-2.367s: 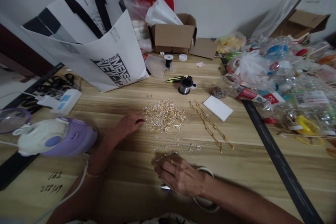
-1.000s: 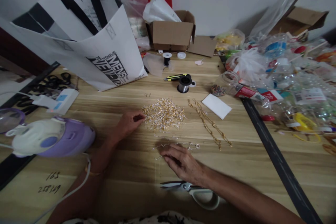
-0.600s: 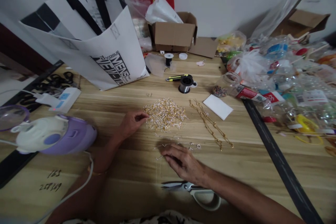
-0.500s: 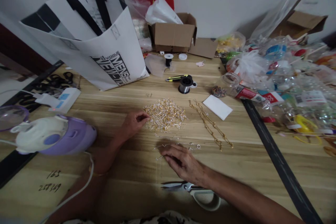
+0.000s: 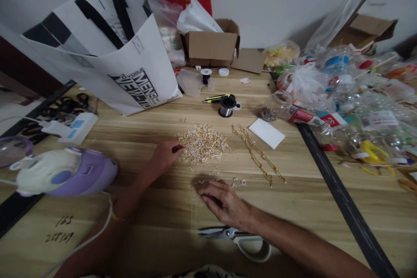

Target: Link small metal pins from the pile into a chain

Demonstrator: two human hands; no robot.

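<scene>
A heap of small gold and clear beads or pins (image 5: 202, 143) lies mid-table. At its left edge is my left hand (image 5: 166, 153), thumb and forefinger pinched together; whatever is between them is too small to make out. Below the heap, my right hand (image 5: 224, 202) is closed, its fingertips on a thin silver chain (image 5: 194, 198), from which fine clear strands hang down. Another silver chain (image 5: 239, 182) with a ring at its end runs behind the fingers. Scissors with pale handles (image 5: 252, 246) lie partly open just below the right wrist. Two gold beaded chains (image 5: 260, 156) stretch out to the right.
A spool of silver wire (image 5: 227, 106), a yellow-black cutter (image 5: 216, 98) and a folded white paper (image 5: 267, 133) lie beyond the heap. A purple-white device (image 5: 84, 173) stands left, its cord crossing my left forearm. A jar of beads (image 5: 276, 105) and plastic containers (image 5: 358, 108) crowd the right.
The whole view has shifted slightly. Both hands keep nearly the same places and stay pinched, the left at the heap and the right at the silver chain.
</scene>
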